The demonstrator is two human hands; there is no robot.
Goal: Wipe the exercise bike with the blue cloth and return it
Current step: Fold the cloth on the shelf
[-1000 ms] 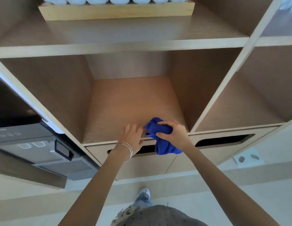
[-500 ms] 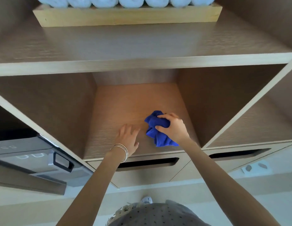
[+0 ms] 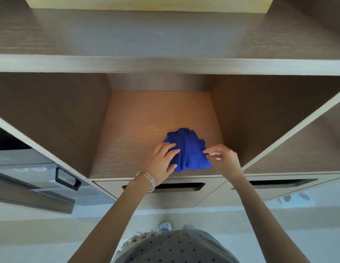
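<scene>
The blue cloth (image 3: 189, 149) lies bunched on the floor of the middle wooden cubby (image 3: 146, 118), near its front right. My left hand (image 3: 161, 160), with thin bracelets at the wrist, rests flat on the cloth's left side, fingers spread over it. My right hand (image 3: 222, 158) pinches the cloth's right edge between thumb and fingertips. No exercise bike is in sight.
A thick shelf board (image 3: 165, 63) runs above the cubby, with a wooden tray edge (image 3: 146, 2) on top. Drawer fronts with slot handles (image 3: 180, 186) sit below. A dark appliance with a handle (image 3: 66, 179) stands at left. Another open cubby (image 3: 298, 152) is at right.
My right hand set the balled cloth down in the cubby and shifted to its right edge. My left hand moved from the bare shelf onto the cloth. The cloth has spread out.
</scene>
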